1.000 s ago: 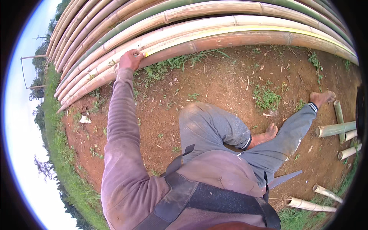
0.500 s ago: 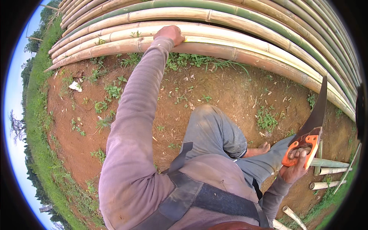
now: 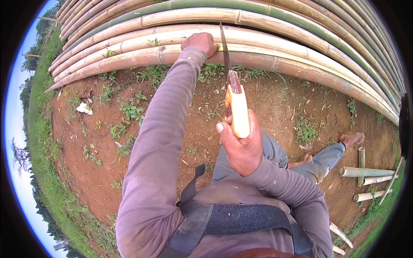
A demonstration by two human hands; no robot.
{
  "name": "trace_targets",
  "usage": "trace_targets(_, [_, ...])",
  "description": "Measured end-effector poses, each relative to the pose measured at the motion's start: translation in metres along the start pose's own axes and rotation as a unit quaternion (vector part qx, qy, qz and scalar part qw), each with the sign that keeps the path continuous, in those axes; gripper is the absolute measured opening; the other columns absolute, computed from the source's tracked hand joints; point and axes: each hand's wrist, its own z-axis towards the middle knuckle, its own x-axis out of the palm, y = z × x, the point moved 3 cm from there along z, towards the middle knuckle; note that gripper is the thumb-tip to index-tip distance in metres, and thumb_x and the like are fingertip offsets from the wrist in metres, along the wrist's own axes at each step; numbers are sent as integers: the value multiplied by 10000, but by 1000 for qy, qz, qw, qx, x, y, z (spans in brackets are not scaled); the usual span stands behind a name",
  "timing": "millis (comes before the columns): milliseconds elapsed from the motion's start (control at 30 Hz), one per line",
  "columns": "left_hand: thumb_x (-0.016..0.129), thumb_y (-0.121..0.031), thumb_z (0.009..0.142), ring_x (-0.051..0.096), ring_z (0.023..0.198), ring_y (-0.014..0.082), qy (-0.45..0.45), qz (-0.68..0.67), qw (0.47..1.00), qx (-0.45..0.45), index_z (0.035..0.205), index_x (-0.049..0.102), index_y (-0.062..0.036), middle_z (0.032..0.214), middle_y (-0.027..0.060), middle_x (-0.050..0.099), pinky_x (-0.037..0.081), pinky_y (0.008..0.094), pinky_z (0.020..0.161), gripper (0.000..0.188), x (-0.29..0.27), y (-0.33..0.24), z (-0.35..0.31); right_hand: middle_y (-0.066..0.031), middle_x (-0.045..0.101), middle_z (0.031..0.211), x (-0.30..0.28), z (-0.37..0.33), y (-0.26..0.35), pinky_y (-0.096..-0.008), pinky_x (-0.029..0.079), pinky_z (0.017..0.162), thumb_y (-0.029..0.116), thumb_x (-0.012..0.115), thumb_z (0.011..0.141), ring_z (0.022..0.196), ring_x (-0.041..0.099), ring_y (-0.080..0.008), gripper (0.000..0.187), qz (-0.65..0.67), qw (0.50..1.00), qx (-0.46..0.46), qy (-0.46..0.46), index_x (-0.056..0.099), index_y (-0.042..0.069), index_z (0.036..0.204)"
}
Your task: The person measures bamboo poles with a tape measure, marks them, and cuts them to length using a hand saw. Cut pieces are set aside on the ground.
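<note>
My right hand [image 3: 243,144] is wrapped round the orange handle of a handsaw [image 3: 236,103], held upright over the ground. The dark saw blade [image 3: 226,49] points away from me and crosses in front of the near bamboo poles, just right of my left hand; whether it touches them I cannot tell. My left hand [image 3: 200,44] is closed on the near poles, its fingers partly hidden. From it a thin yellow measuring tape [image 3: 275,53] runs rightward along the nearest bamboo pole [image 3: 297,69].
Many long bamboo poles [image 3: 180,17], one of them green, lie side by side beyond my hands. Short cut bamboo pieces [image 3: 365,172] lie at the right. Reddish soil [image 3: 142,167] with small weeds is below, and a white scrap [image 3: 84,108] is at the left.
My right hand has swung the saw from the far right to the middle, beside my left hand. The left hand is still at the poles, shifted slightly right in the picture. One leg has stretched out rightward.
</note>
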Motion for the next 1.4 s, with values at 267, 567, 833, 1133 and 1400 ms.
trace_targets(267, [667, -486, 967, 671, 1242, 301, 1, -23, 1000, -1, 1235, 745, -196, 1299, 84, 734, 527, 468, 1059, 403, 6, 4, 7, -4, 552, 874, 8, 2, 11, -226, 455, 609, 89, 695, 1024, 711, 530, -54, 220, 82, 993, 76, 23, 496, 63, 1115])
trace_targets(567, [676, -487, 981, 651, 1281, 301, 6, -39, 999, -13, 1284, 715, -195, 1339, 82, 714, 511, 464, 1084, 422, 6, 4, 5, 29, 510, 876, 15, 7, 21, -217, 421, 629, 77, 699, 1024, 750, 483, -33, 226, 102, 993, 63, 17, 488, 62, 1101])
trace_targets(833, [671, -486, 988, 655, 1277, 306, -1, -39, 999, -4, 1295, 712, -190, 1340, 87, 713, 518, 462, 1081, 428, 8, 5, 4, 27, 510, 873, 20, 7, 27, -222, 425, 634, 106, 715, 1022, 748, 484, -37, 240, 72, 995, 65, 7, 491, 62, 1095])
trace_targets(1133, [664, -491, 994, 659, 1270, 294, -4, -41, 999, 8, 1301, 708, -201, 1333, 80, 715, 519, 469, 1077, 424, 8, 5, 2, -7, 566, 907, 24, 17, 43, -242, 480, 661, 131, 714, 1021, 759, 564, -66, 259, 99, 992, 68, 26, 500, 42, 1135])
trace_targets(1400, [669, -475, 989, 658, 1266, 296, -26, -58, 998, 8, 1283, 721, -215, 1326, 83, 714, 531, 467, 1056, 396, 9, 11, -6, -24, 587, 909, 35, 26, 61, -248, 495, 657, 203, 733, 1025, 768, 591, -76, 324, 91, 991, 83, 55, 492, 30, 1156])
